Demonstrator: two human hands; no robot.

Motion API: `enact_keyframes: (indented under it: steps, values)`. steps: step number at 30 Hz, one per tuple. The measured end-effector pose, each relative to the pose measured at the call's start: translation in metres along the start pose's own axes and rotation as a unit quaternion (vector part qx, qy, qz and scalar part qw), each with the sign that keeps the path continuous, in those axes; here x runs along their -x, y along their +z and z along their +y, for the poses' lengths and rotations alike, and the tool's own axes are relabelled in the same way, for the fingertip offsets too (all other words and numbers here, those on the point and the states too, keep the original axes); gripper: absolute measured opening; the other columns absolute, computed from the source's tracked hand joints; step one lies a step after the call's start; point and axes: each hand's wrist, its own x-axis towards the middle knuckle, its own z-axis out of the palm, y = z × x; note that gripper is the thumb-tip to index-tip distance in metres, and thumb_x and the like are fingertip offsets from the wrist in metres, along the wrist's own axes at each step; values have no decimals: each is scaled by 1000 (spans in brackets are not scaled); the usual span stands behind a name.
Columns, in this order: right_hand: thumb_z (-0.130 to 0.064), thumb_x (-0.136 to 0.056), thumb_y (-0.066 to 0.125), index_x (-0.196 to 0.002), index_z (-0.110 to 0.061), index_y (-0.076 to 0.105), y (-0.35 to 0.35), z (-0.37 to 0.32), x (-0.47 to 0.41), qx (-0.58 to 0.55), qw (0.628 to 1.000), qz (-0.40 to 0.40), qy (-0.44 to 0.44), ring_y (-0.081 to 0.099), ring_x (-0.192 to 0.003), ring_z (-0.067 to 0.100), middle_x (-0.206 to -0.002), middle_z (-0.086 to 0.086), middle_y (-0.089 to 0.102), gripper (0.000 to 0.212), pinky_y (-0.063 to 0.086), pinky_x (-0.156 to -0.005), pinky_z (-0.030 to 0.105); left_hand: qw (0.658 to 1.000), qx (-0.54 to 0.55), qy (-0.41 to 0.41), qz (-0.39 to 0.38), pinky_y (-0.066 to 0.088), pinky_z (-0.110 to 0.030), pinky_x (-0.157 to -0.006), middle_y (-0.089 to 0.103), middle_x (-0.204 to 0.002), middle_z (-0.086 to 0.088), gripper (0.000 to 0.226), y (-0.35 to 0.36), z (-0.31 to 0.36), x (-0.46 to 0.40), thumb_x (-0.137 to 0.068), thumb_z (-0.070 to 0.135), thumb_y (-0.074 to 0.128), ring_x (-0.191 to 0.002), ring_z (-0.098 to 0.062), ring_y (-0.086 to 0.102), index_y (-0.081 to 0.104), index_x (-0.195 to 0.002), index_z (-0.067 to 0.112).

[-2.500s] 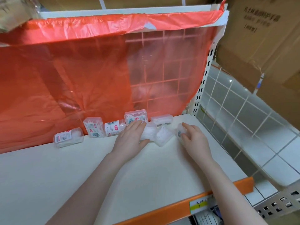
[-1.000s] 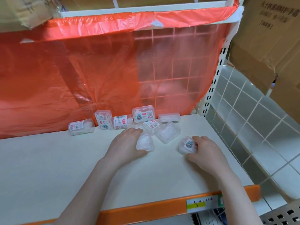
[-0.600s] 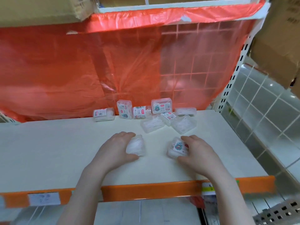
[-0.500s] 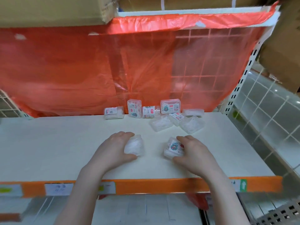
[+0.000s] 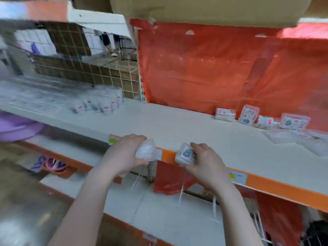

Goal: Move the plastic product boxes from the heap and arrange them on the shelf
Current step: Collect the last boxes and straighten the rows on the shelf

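Observation:
My left hand (image 5: 122, 155) grips a clear plastic box (image 5: 146, 150) of white contents, held in front of the shelf's orange edge (image 5: 266, 183). My right hand (image 5: 206, 165) grips a second clear box (image 5: 185, 154) with a colourful label, just over that same edge. The heap of remaining boxes (image 5: 262, 119) lies at the back right of the white shelf (image 5: 177, 123), against the red plastic sheet (image 5: 213, 68). A blurred row of similar boxes (image 5: 99, 103) stands on the shelf section to the left.
A wire grid backs the left shelf section (image 5: 92, 71). A purple basin (image 5: 16, 126) sits at far left. A lower shelf (image 5: 142, 201) with red plastic lies below my hands. A cardboard box (image 5: 195, 8) sits overhead.
Both hands lifted their boxes off the shelf, back past its front edge. The view swung left, so the heap now lies far right and another shelf section shows.

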Motion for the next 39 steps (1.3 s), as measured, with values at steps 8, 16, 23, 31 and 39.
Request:
enact_keyframes:
  steps: [8,16,23,31,39]
  values:
    - [-30,-74,64,-130,-14,48,48,-130,-39,-5,994,-14,-107,50,-109,26,-114,6,55,60,38,-86,32,996,-4,-88,32,37,-33,-99,50,-132,-2,76,-43,-124,60,-72,43,74,-121,-22,45,43,-137,21]
    - [-30,-75,65,-125,-13,52,101,-216,-101,-31,984,-40,-168,51,-108,26,-113,7,56,54,38,-86,33,983,0,-173,53,40,-38,-100,49,-132,1,75,-60,-225,76,-73,43,73,-120,-19,45,41,-138,23]
    - [-33,-76,63,-135,-16,44,156,-296,-183,-53,975,-59,-206,48,-113,24,-121,5,53,64,37,-89,30,978,-6,-200,64,40,-33,-99,52,-132,2,76,-89,-337,40,-72,38,75,-118,-16,48,43,-139,23]
    - [-30,-72,63,-113,-18,53,188,-371,-277,-51,975,-38,-215,50,-103,23,-100,1,52,44,34,-71,29,972,0,-218,89,41,-37,-97,52,-130,-4,73,-128,-432,-13,-72,30,78,-118,-22,49,46,-136,17]
    - [-30,-72,64,-116,-14,54,232,-437,-339,-38,978,-46,-198,52,-103,24,-103,3,56,48,39,-80,31,966,4,-236,106,39,-32,-97,50,-134,2,78,-147,-524,-39,-70,36,78,-120,-18,46,42,-139,24]
